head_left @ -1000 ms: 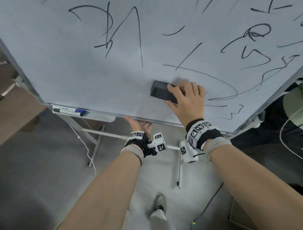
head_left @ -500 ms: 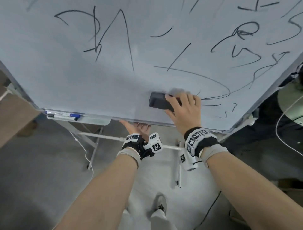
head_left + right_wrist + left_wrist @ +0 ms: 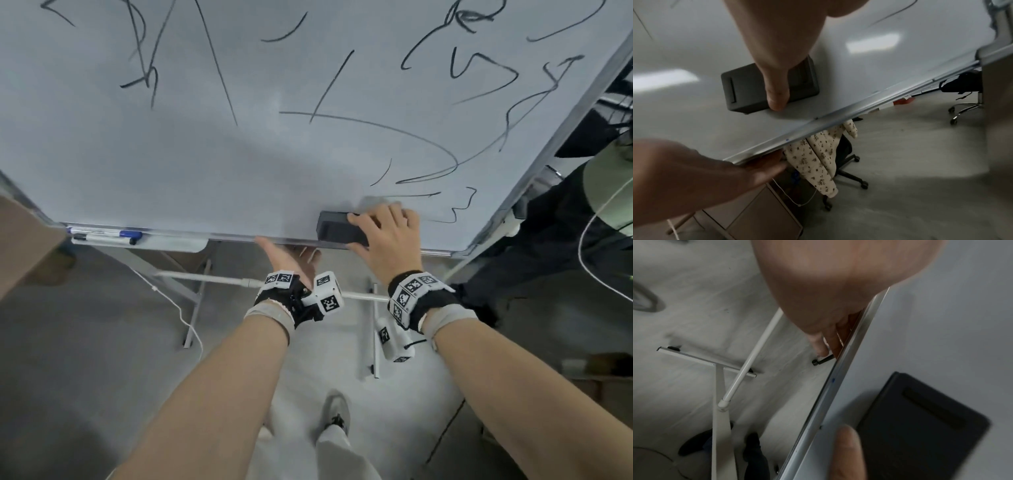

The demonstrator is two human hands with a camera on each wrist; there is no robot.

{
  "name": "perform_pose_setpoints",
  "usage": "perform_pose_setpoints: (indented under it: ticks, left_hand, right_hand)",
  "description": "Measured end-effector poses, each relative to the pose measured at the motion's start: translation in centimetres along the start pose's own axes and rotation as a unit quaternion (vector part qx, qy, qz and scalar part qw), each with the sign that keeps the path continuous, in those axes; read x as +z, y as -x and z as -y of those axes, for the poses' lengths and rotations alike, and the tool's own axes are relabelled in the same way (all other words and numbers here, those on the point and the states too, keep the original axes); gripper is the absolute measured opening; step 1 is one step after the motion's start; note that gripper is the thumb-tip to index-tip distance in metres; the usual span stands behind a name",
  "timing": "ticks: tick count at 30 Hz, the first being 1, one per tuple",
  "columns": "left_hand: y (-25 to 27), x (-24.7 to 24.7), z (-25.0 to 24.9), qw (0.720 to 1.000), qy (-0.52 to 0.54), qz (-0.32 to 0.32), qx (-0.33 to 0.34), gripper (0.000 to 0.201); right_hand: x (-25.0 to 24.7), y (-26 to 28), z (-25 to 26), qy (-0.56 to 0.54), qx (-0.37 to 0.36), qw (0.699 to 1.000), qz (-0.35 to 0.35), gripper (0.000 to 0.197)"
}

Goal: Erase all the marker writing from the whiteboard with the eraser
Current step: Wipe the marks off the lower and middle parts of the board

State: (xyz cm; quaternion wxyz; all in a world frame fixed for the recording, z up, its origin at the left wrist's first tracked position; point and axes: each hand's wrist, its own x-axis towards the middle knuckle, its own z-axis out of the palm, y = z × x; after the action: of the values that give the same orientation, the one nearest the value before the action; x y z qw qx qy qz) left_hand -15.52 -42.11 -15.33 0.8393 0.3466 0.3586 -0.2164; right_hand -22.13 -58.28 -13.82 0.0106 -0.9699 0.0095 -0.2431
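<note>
A shoe (image 3: 337, 413) stands nearest, at 6 o'clock on the grey floor (image 3: 85, 342). The left hand (image 3: 287, 257) grips the whiteboard (image 3: 205, 154)'s bottom edge, fingers hidden behind it. Just beside, at 3 o'clock, the right hand (image 3: 387, 236) holds the black eraser (image 3: 337, 229) against the board, fingers curled round it. Markers (image 3: 106, 236) lie in the tray (image 3: 178, 245) at 9 o'clock. Black strokes (image 3: 428, 144) crowd the board above.

The eraser (image 3: 337, 230) lies flat against the whiteboard (image 3: 205, 164), just above the whiteboard's bottom edge and towards its right corner. The right hand (image 3: 387, 236) lies over the eraser's right end. The left hand (image 3: 287, 257) is under that edge, left of the eraser. The markers (image 3: 102, 234) lie in the tray (image 3: 178, 245) at the whiteboard's lower left.
</note>
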Motion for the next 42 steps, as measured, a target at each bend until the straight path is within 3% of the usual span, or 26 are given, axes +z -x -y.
perform_pose_setpoints:
  ticks: [9, 14, 17, 21, 24, 29, 32, 34, 39, 42]
  left_hand:
    - [2.5, 4.1, 5.8, 0.996, 0.045, 0.025, -0.074, 0.126]
    - [2.3, 3.9, 6.5, 0.997, 0.044, 0.028, -0.060, 0.118]
    - [1.7, 3.1, 6.1, 0.997, 0.036, 0.052, -0.049, 0.111]
    - [0.4, 2.9, 5.8, 0.997, 0.016, 0.059, -0.052, 0.111]
    - [0.8, 3.6, 6.2, 0.997, 0.015, 0.058, -0.050, 0.111]
    - [0.8, 3.9, 6.1, 0.998, -0.014, 0.025, -0.051, 0.110]
    - [1.1, 4.0, 6.6, 0.999, -0.006, 0.018, -0.040, 0.107]
    - [1.0, 3.9, 6.9, 0.999, 0.004, 0.017, -0.034, 0.108]
    - [0.1, 4.5, 7.9, 1.000, -0.008, -0.016, 0.012, 0.106]
    - [0.3, 4.9, 9.2, 0.997, -0.005, -0.066, 0.037, 0.102]
  right_hand:
    - [-9.4, -5.4, -6.7, -0.002, 0.075, 0.978, -0.193, 0.047]
    - [-7.6, -4.1, -6.7, -0.005, 0.029, 0.984, -0.173, 0.043]
    - [-4.4, -1.8, -5.8, 0.015, -0.046, 0.996, -0.081, 0.046]
    - [-3.0, 0.1, -5.5, 0.032, -0.070, 0.997, -0.005, 0.052]
    - [-5.0, -0.7, -6.8, 0.045, -0.055, 0.997, -0.028, 0.051]
    - [-10.8, -4.2, -9.5, 0.040, 0.083, 0.981, -0.169, 0.050]
    - [-11.8, -4.7, -10.6, 0.044, 0.073, 0.977, -0.196, 0.048]
    - [-10.9, -3.9, -10.6, 0.030, 0.064, 0.984, -0.165, 0.046]
    - [-6.1, 1.7, -11.4, 0.041, -0.030, 0.998, 0.035, 0.052]
    - [-5.6, 3.5, -12.6, 0.040, -0.058, 0.996, 0.058, 0.054]
